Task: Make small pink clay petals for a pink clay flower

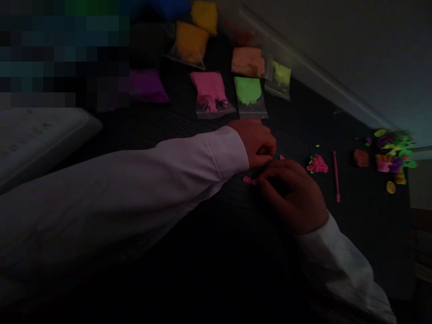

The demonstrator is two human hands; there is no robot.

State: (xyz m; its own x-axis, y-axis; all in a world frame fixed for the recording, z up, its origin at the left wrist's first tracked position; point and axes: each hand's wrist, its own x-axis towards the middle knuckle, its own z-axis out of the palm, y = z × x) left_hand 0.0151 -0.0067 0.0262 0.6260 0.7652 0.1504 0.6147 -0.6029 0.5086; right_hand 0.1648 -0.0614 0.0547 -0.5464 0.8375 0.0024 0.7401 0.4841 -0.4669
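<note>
My left hand (258,144) is closed low over the dark table, its fingers curled and the thumb against the fingertips. Whatever it pinches, if anything, is hidden. Just to the right, my right hand (295,191) has its thumb and forefinger drawn together at the tips. A small flat piece of pink modelling clay (247,179) lies near those tips, and another pink bit (255,182) touches or almost touches them. Past my right hand's knuckles, part of one more pink piece (281,157) shows. A ruffled pink clay cluster with green bits (317,164) stands to the right.
A pink modelling stick (336,176) lies beyond the cluster. Farther right are a brownish lump (361,158) and several colourful clay figures (398,155). Bags of clay, including pink (209,87) and green (249,91), line the back. A pale box-like object (43,135) is at left.
</note>
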